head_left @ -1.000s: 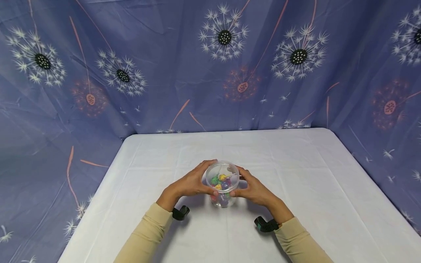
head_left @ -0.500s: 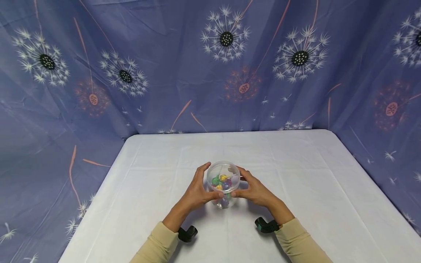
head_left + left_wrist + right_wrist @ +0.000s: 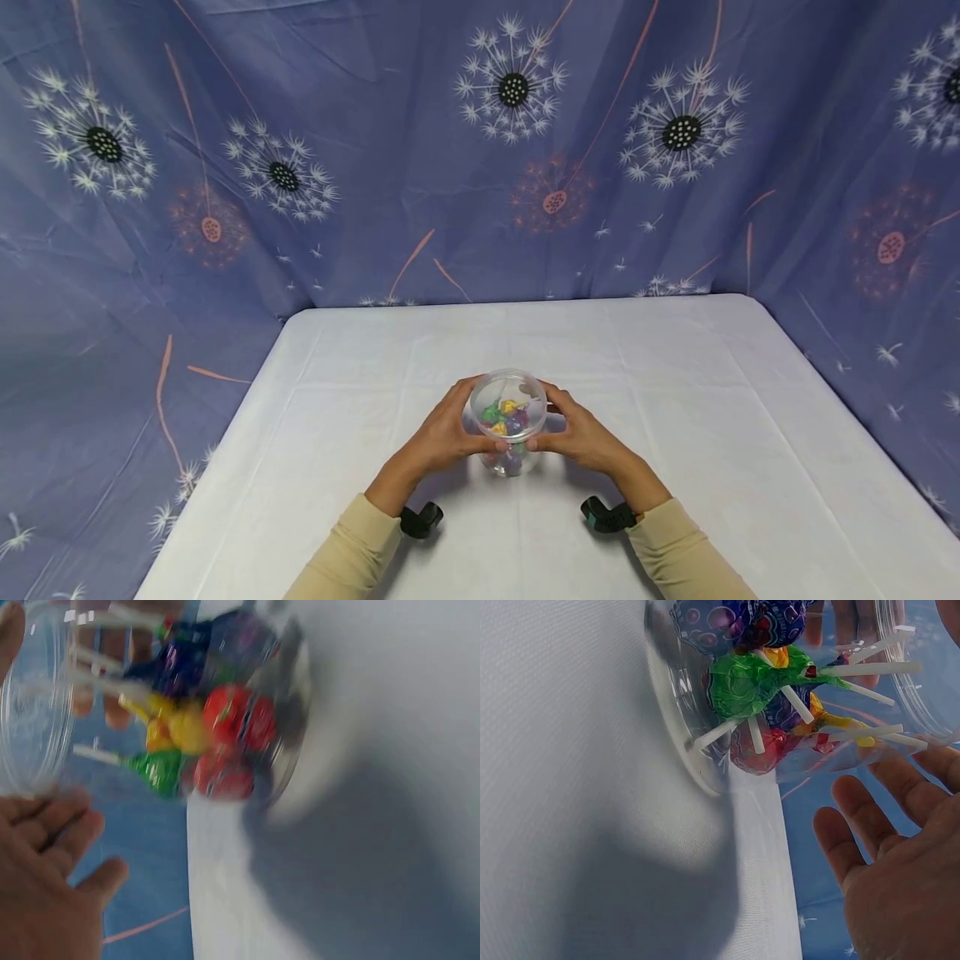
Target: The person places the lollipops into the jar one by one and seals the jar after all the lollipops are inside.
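Note:
A clear plastic jar [image 3: 513,467] with a round rim stands upright on the white table in the head view. Wrapped lollipops in green [image 3: 741,687], red [image 3: 240,718], yellow and purple fill its lower part, their white sticks pointing various ways. My left hand [image 3: 448,432] holds the jar near the top from the left, thumb across the front and fingers behind. From the right, my right hand [image 3: 579,428] grips it at the same height. Both thumbs nearly meet at the front. The wrist views show the fingers spread round the upper end.
A white cloth-covered table [image 3: 712,450] extends around the jar. Behind it and along both sides hangs a blue curtain [image 3: 420,150] with dandelion prints. Black wrist cameras [image 3: 422,520] sit under both wrists.
My left hand loosened its fingers from the jar half a second ago, shifted round its side, and has closed on it again. The right hand and jar stay nearly in place.

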`<state>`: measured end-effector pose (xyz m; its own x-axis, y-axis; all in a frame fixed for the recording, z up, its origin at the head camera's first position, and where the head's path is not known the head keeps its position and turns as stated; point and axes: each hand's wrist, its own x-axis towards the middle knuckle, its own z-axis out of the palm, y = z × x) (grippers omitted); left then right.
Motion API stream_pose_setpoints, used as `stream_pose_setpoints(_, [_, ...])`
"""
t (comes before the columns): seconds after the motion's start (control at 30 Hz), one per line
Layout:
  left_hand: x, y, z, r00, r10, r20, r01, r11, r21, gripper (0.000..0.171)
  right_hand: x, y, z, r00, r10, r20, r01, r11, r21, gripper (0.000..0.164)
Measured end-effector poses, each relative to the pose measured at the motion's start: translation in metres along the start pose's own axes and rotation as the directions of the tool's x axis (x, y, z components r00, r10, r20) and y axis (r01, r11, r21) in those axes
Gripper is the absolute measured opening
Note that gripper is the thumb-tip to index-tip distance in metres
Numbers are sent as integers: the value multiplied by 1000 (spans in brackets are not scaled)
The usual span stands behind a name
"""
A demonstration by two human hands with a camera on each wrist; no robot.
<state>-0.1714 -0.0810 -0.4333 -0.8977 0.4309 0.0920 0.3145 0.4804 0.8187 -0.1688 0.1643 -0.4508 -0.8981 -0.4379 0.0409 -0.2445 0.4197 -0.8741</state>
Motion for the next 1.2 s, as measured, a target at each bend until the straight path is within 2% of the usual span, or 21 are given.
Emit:
stream_pose_setpoints(0.17, [8, -5, -15, 991, 22, 128, -24, 1000, 14, 91, 1, 0, -1, 1000, -5, 4, 5, 1000, 8, 83])
stream_pose_setpoints(0.33, [15, -7, -26, 966, 74, 247, -70, 997, -25, 91, 1, 0, 0, 1000, -5, 4, 5, 1000, 14, 83])
stream_pose_setpoints(0.43, [17, -8, -28, 951, 81, 299, -64, 996, -65, 95, 1, 0, 0, 1000, 0, 6, 0, 1000, 18, 83])
stream_pose_setpoints(0.5, [15, -8, -28, 948, 56, 312, -33, 996, -78, 101, 1, 0, 0, 1000, 3, 9, -3, 1000, 20, 83])
stream_pose_setpoints(0.6, [9, -6, -22, 963, 13, 268, 12, 996, -93, 107, 1, 0, 0, 1000, 3, 10, -3, 1000, 18, 82])
stream_pose_setpoints(0.73, [-2, 0, -4, 995, -38, 89, 48, 991, -122, 108, 1, 0, 0, 1000, -10, 2, 10, 1000, 13, 82])
stream_pose_setpoints(0.83, [-8, 5, 11, 996, -74, -45, 67, 988, -140, 108, 1, 0, 0, 1000, -23, -3, 23, 1000, 15, 82])
stream_pose_setpoints(0.93, [-10, 8, 23, 988, -90, -126, 71, 986, -152, 105, 1, 1, 0, 999, -32, -2, 32, 999, 23, 82])
stream_pose_setpoints(1.07, [-9, 10, 26, 981, -87, -171, 66, 990, -126, 101, 1, 1, 0, 999, -35, 4, 35, 999, 27, 81])
stream_pose_setpoints(1.2, [-7, 10, 16, 989, -61, -134, 55, 997, -50, 99, 1, 1, 0, 1000, -28, 4, 28, 999, 19, 82])
